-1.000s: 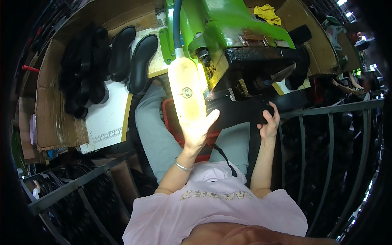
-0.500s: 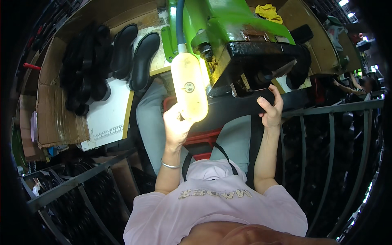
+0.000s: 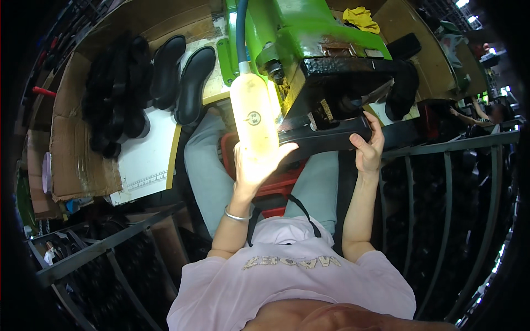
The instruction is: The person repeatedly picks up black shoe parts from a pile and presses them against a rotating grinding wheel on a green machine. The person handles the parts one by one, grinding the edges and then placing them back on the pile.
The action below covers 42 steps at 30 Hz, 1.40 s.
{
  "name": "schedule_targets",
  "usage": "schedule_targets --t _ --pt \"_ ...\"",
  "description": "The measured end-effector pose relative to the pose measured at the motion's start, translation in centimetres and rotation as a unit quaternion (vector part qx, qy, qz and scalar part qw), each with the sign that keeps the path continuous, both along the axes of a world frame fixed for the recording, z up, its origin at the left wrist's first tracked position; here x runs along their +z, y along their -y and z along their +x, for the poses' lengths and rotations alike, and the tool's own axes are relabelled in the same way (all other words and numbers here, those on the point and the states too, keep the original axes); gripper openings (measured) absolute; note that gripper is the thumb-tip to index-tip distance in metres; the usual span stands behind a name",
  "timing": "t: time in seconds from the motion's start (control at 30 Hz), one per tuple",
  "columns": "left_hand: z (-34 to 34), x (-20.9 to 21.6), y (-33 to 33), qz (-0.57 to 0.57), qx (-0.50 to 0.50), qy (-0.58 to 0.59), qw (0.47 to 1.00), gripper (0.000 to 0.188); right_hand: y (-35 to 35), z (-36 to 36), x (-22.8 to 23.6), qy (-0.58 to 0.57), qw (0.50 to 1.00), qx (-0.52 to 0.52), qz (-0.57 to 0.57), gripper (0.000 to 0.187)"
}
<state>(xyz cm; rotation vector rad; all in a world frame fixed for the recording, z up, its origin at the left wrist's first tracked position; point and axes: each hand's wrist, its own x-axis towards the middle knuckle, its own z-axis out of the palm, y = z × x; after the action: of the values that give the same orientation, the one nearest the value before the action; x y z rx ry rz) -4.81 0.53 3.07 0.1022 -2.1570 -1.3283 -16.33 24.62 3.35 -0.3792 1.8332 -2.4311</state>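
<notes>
A long black shoe sole (image 3: 323, 138) lies level under the head of a green machine (image 3: 309, 33). My right hand (image 3: 369, 146) is closed around its right end, thumb on the near side and fingers over the far side. My left hand (image 3: 254, 168) is at the left end, its thumb against the sole. A glowing yellow-white lamp (image 3: 255, 110) on a bendable grey stem hides most of that hand's fingers, and glare washes out the palm. Over the sole sits the machine's black lower part (image 3: 345, 74), with dark fittings beneath.
To the left, black shoe soles (image 3: 196, 80) and several dark shoes (image 3: 113, 105) rest beside a cardboard wall (image 3: 83, 149) and a white board (image 3: 146, 154). A yellow cloth (image 3: 361, 19) lies behind the machine. Metal rails (image 3: 450, 146) flank me. Another person's arm (image 3: 469, 116) shows far right.
My left hand has shifted right and its thumb now reaches out to the sole. The sole shows more plainly between both hands. My right hand has barely moved.
</notes>
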Motion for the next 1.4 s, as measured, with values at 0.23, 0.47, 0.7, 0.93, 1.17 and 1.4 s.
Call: schedule_targets --t 0.23,0.47,0.7,0.93,1.17,1.4 --pt "1.1 -0.1 1.5 0.182 -0.048 0.046 0.981 0.026 2.0 0.3 1.6 -0.011 0.997 0.031 0.063 0.059" --pt "3.3 -0.4 3.3 0.214 -0.026 0.037 0.976 0.018 4.4 1.8 3.0 0.020 0.995 0.085 0.056 0.057" --pt "4.0 1.4 4.1 0.009 -0.020 0.090 0.996 0.027 5.2 3.1 1.8 -0.053 0.991 0.096 0.073 0.056" --pt "0.5 2.3 1.6 0.010 -0.012 -0.015 1.000 0.027 3.5 1.7 1.2 -0.013 0.997 0.067 0.022 0.057" --pt "2.6 0.9 7.2 0.051 -0.059 0.069 0.995 0.021 7.0 4.7 0.7 -0.050 0.993 0.079 0.073 0.060" --pt "4.3 -0.8 8.1 0.078 -0.044 0.059 0.994 0.023 8.8 6.2 -0.1 -0.038 0.994 0.074 0.074 0.069"
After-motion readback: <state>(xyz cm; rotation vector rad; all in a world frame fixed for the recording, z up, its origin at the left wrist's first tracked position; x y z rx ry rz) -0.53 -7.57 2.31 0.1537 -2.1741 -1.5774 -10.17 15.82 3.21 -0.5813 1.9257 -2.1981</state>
